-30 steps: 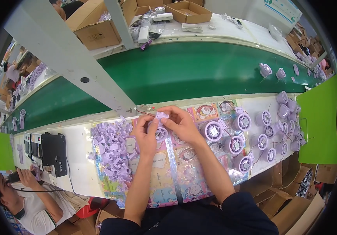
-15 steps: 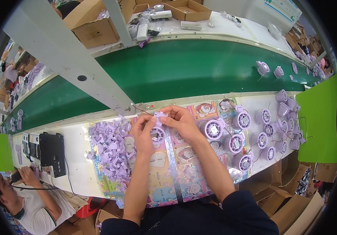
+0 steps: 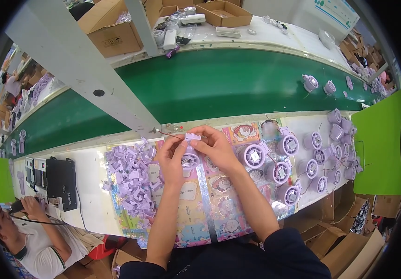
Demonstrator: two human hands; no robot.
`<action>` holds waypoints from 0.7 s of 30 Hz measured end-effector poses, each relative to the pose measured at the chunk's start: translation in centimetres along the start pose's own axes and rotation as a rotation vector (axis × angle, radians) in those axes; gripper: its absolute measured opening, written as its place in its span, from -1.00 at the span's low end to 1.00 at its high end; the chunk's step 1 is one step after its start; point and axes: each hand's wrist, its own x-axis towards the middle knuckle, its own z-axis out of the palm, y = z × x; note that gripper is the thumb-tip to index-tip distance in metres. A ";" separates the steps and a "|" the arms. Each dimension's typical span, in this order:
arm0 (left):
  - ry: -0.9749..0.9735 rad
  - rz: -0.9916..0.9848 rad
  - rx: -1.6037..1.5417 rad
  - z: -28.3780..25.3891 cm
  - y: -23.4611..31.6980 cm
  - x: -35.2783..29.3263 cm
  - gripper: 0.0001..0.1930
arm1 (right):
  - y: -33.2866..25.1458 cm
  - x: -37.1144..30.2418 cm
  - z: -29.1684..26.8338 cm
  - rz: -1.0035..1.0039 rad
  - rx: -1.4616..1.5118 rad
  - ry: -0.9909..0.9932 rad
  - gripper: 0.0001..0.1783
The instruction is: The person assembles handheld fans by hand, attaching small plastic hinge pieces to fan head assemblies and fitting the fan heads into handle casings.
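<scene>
Both hands hold one small purple fan housing (image 3: 191, 161) above the patterned mat (image 3: 193, 209). My left hand (image 3: 172, 158) grips its left side, fingers bent round it. From the right, my right hand (image 3: 213, 148) pinches the small purple bracket (image 3: 192, 137) at the top of the housing, thumb pressed against it. A thin red wire (image 3: 168, 134) with a white plug sticks out to the upper left. My fingers partly hide where bracket and housing meet. Just left of my left hand lies a heap of loose purple brackets (image 3: 133, 179).
Several purple fan housings with wires (image 3: 282, 172) stand to the right. A green conveyor belt (image 3: 209, 83) runs behind the table, carrying a few housings (image 3: 310, 83). A grey post (image 3: 84, 74) rises at left, near a black device (image 3: 61, 183) and a seated co-worker (image 3: 42, 246).
The fan housing has tilted slightly in my hands, and my fingers have shifted a little on it. On the belt, the housings have moved slightly left.
</scene>
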 end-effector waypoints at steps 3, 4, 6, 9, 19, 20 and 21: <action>0.024 0.014 -0.023 1.0 1.1 0.0 -0.80 | 0.6 0.0 -0.3 -0.033 0.037 0.008 -0.73; 0.031 0.007 -0.059 0.7 1.1 0.2 -0.82 | 0.7 0.1 -0.3 -0.021 0.024 0.008 -0.74; 0.049 0.018 -0.052 0.6 1.3 0.3 -0.84 | 0.7 0.1 -0.3 -0.011 0.012 0.009 -0.74; 0.070 0.032 -0.039 0.0 1.0 0.5 -0.84 | 0.4 0.1 0.0 0.026 -0.010 0.029 -0.75; 0.191 0.044 -0.004 0.0 0.8 1.0 -0.72 | 1.2 0.6 -0.1 -0.228 -0.244 0.150 -0.82; 0.191 0.044 -0.006 -0.1 0.8 1.0 -0.72 | 1.2 0.6 -0.2 -0.295 -0.328 0.184 -0.86; 0.231 0.058 -0.005 -0.1 0.8 1.0 -0.71 | 1.1 0.6 -0.3 -0.296 -0.329 0.184 -0.86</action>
